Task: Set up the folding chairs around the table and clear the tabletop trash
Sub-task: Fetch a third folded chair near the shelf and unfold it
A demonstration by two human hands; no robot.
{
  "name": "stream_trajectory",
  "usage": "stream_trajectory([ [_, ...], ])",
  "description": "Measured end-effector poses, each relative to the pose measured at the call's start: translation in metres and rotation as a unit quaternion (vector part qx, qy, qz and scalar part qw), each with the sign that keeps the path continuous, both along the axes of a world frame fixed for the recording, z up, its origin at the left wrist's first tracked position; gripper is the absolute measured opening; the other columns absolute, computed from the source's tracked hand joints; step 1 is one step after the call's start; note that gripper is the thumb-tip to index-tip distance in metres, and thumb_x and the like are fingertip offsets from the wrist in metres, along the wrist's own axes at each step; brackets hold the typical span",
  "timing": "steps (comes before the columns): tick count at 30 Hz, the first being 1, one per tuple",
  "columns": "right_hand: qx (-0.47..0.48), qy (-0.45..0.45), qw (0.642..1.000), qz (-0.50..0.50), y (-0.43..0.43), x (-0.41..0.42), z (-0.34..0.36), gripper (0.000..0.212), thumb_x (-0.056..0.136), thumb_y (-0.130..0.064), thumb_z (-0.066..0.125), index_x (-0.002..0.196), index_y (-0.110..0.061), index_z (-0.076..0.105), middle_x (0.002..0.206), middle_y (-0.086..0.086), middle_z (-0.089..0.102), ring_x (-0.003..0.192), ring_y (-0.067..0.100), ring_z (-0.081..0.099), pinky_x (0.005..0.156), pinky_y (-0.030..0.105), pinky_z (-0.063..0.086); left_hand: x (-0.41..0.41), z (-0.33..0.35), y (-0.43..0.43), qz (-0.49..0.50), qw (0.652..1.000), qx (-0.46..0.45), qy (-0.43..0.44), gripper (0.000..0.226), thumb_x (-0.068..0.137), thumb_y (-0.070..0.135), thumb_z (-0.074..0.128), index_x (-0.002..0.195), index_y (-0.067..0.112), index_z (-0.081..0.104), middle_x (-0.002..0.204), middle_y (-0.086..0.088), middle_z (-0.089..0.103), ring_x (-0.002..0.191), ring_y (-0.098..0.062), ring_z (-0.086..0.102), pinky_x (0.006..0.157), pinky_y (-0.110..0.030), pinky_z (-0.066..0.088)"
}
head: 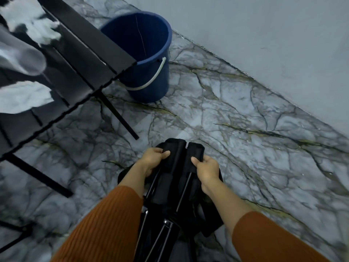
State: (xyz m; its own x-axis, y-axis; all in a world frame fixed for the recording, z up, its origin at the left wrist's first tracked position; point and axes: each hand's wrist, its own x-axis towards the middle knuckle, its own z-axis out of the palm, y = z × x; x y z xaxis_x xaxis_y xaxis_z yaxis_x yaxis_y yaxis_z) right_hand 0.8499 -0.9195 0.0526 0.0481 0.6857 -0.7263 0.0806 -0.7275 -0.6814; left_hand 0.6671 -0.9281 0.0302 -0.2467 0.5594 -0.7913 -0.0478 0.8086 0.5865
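A black folding chair stands collapsed on the floor right in front of me, its fabric and metal rods bunched together. My left hand grips the top of its left padded post. My right hand grips the top of the right post. The two posts are close together. At upper left is the black slatted table. Crumpled white paper lies on it, with another crumpled piece nearer me and a pale cup-like thing lying on its side between them.
A blue bucket with a white handle stands on the marble-patterned floor just past the table's corner. A grey wall runs along the right. Black table legs slant down to the floor.
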Motion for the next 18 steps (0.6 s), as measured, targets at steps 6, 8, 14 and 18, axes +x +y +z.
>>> stream_trajectory([
  [6,0.066,-0.006,0.998,0.021,-0.031,0.002,0.152,0.004,0.090,-0.015,0.066,0.093,-0.013,0.069,0.100,0.007,0.073,0.099,0.023,0.068,0.094,0.046,0.054,0.004,0.162,-0.035,0.027,0.996,0.081,0.004,0.006,0.086,0.011,0.070,0.080,0.010,0.070,0.081,-0.002,0.077,0.071,-0.013,0.074,0.057,-0.023,0.057],
  [8,0.092,-0.010,0.995,0.030,-0.042,0.004,0.209,0.004,0.091,-0.016,0.065,0.092,-0.016,0.069,0.099,0.003,0.072,0.101,0.022,0.067,0.095,0.044,0.054,0.007,0.224,-0.046,0.022,0.993,0.110,0.023,0.009,0.085,0.008,0.070,0.077,0.010,0.067,0.074,0.002,0.074,0.069,-0.011,0.071,0.057,-0.020,0.055],
  [14,0.137,-0.052,0.985,0.096,-0.085,0.019,0.369,0.025,0.093,-0.022,0.062,0.116,-0.011,0.063,0.117,0.014,0.068,0.114,0.030,0.061,0.099,0.050,0.050,0.015,0.406,-0.097,-0.046,0.978,0.194,0.059,0.023,0.086,-0.001,0.067,0.108,-0.005,0.062,0.091,-0.014,0.067,0.085,-0.022,0.063,0.079,-0.031,0.055],
  [18,0.169,-0.046,0.965,0.193,-0.119,0.025,0.455,0.047,0.093,-0.022,0.062,0.135,-0.007,0.050,0.135,0.014,0.058,0.126,0.028,0.054,0.107,0.047,0.045,0.015,0.493,-0.154,-0.025,0.971,0.227,0.076,0.023,0.087,0.001,0.066,0.110,0.001,0.063,0.097,-0.011,0.070,0.089,-0.019,0.066,0.080,-0.026,0.054],
])
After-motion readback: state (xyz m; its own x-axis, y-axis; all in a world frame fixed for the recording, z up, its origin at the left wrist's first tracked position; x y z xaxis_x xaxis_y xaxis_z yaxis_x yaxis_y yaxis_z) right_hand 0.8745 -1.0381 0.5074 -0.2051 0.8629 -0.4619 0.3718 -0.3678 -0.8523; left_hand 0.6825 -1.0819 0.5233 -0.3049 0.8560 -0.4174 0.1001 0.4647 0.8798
